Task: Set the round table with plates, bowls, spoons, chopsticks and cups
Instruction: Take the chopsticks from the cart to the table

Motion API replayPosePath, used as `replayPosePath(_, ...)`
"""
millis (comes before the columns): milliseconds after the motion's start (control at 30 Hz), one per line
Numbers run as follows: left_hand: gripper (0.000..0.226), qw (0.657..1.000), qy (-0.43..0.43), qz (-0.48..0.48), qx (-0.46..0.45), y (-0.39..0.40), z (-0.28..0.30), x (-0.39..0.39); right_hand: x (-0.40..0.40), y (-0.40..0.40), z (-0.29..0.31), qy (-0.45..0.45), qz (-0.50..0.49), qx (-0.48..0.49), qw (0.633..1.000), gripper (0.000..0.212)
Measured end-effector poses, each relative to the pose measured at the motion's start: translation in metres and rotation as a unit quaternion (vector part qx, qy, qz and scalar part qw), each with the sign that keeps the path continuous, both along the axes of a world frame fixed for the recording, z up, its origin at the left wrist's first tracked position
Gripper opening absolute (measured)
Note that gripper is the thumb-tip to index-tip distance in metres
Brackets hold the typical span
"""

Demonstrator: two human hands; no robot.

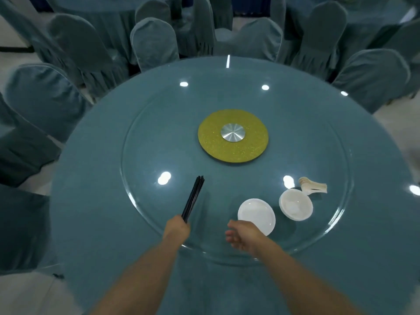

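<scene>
Chopsticks: a bundle of black chopsticks [193,198] rises from the left hand [178,227], tips angled up and away over the glass turntable [145,201], apparently clear of it.
Left hand: fingers curled tight round the lower ends of the bundle; only the back of the fist shows.
Right hand: the right hand [242,237] hangs empty just beside the plates, fingers loose and slightly spread, pointing toward the left hand.
Plates: a low stack of white plates [256,214] sits on the near part of the turntable, its near rim partly behind the right hand.
Bowls: a stack of white bowls [296,204] stands just right of the plates.
Spoons: a nested pile of pale spoons [312,186] lies just beyond the bowls.
Cups: none in view.
Table: the round table [91,201] in blue cloth carries a gold centre disc [209,142]; covered chairs [154,44] ring it.
Step in hand: by the look of it, supplies are gathered and no place is laid yet.
Next move: likely drawing out a pair with the free hand, which calls for a clean pinch without loosening the rest.
</scene>
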State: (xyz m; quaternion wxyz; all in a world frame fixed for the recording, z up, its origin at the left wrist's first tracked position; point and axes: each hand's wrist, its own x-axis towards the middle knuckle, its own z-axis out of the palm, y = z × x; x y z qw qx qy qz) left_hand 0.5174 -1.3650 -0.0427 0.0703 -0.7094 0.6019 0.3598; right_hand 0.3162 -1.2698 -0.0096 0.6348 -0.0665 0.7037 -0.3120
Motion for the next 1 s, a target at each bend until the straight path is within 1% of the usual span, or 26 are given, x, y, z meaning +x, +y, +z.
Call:
replayPosePath(167,0.034,1.000,0.008,-0.007,0.005,-0.023,-0.016,-0.010,0.002,-0.024,-0.013,0.001,0.002,0.008,1.000,0.016)
replayPosePath(267,0.031,1.000,0.023,0.009,0.013,-0.029,-0.024,-0.020,0.002,-0.035,-0.019,0.002,0.010,0.010,1.000,0.017)
replayPosePath(367,0.031,0.997,0.073,0.038,0.006,-0.027,-0.020,-0.044,0.004,-0.047,-0.021,0.012,0.033,0.010,0.999,0.019)
replayPosePath(433,0.032,0.993,0.113,0.037,-0.004,-0.024,-0.012,-0.066,0.004,-0.055,-0.019,0.028,0.042,-0.008,0.999,0.024)
replayPosePath(500,0.033,0.989,0.146,0.016,0.004,-0.020,-0.002,-0.091,0.000,-0.066,-0.014,0.038,0.041,-0.031,0.998,0.029)
replayPosePath(600,0.031,0.985,0.168,-0.032,0.012,-0.010,0.012,-0.132,-0.018,-0.079,-0.003,0.100,0.059,-0.040,0.992,0.036)
replayPosePath(667,0.030,0.982,0.176,-0.071,-0.007,-0.003,0.022,-0.158,-0.037,-0.084,0.005,0.126,0.049,-0.048,0.990,0.039)
replayPosePath(733,0.030,0.979,0.190,-0.079,-0.013,0.005,0.033,-0.186,-0.064,-0.083,0.012,0.139,0.031,-0.052,0.988,0.041)
replayPosePath(800,0.031,0.979,0.185,-0.084,-0.010,0.011,0.041,-0.213,-0.090,-0.080,0.017,0.153,0.014,-0.057,0.987,0.041)
replayPosePath(867,0.032,0.980,0.167,-0.107,-0.014,0.013,0.044,-0.240,-0.115,-0.077,0.023,0.190,0.020,-0.057,0.980,0.037)
replayPosePath(967,0.029,0.974,0.133,-0.181,-0.015,0.012,0.051,-0.285,-0.160,-0.077,0.026,0.250,0.052,-0.053,0.965,0.035)
replayPosePath(1000,0.029,0.970,0.147,-0.194,-0.007,0.012,0.052,-0.297,-0.175,-0.077,0.026,0.258,0.058,-0.053,0.963,0.035)
